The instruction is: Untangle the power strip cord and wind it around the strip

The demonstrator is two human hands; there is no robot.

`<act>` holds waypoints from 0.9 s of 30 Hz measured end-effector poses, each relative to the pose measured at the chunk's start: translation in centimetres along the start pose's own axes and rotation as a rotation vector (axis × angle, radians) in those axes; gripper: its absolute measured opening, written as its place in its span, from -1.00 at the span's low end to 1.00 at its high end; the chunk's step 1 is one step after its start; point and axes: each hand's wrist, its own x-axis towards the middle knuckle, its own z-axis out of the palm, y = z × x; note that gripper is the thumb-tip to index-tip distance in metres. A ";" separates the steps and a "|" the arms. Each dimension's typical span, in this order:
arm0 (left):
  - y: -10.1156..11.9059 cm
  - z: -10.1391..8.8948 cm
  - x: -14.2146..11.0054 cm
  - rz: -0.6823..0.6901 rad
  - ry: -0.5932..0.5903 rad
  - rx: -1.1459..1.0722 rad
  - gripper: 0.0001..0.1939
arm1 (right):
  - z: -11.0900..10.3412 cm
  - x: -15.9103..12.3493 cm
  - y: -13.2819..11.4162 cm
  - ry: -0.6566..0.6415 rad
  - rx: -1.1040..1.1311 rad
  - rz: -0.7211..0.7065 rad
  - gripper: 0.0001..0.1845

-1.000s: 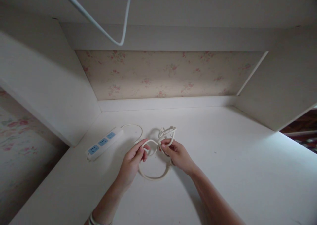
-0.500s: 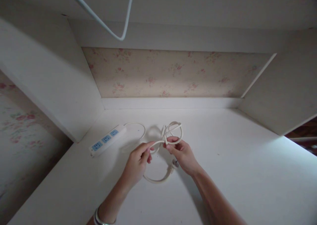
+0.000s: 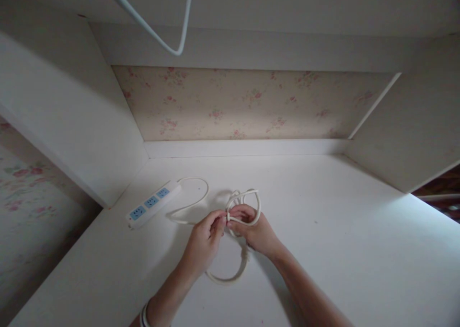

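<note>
A white power cord is looped and bunched between my two hands above the white surface. My left hand is closed, thumb and fingers pinching the cord at the bundle's left side. Fingers of my right hand are closed on the loops from the right, and the two sets of fingertips nearly meet. One length of cord hangs below in a curve, its plug end partly hidden under my right hand. To the left lies a white power strip with blue sockets, its cord running toward my left hand.
The white desktop carries the strip and cord. White side panels stand left and right, with a low ledge along the back. Overhead at upper left dangles a pale bent cable. Floral wallpaper shows behind.
My hands have come closer together, the right one moving left and slightly down with the loops. The plug end has swung lower and left, behind my right hand.
</note>
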 end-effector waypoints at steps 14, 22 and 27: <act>0.1 0.1 0.5 -0.213 0.011 -0.120 -0.72 | -0.3 -0.5 -1.5 -0.140 -0.318 0.031 -0.76; 0.2 0.1 0.2 -0.410 -0.018 -0.465 -0.73 | -2.4 1.0 -0.2 0.475 0.122 0.089 -0.55; -0.1 0.2 0.0 -0.512 -0.064 -0.578 -0.70 | -2.7 1.3 -0.3 0.663 0.368 -0.017 -0.57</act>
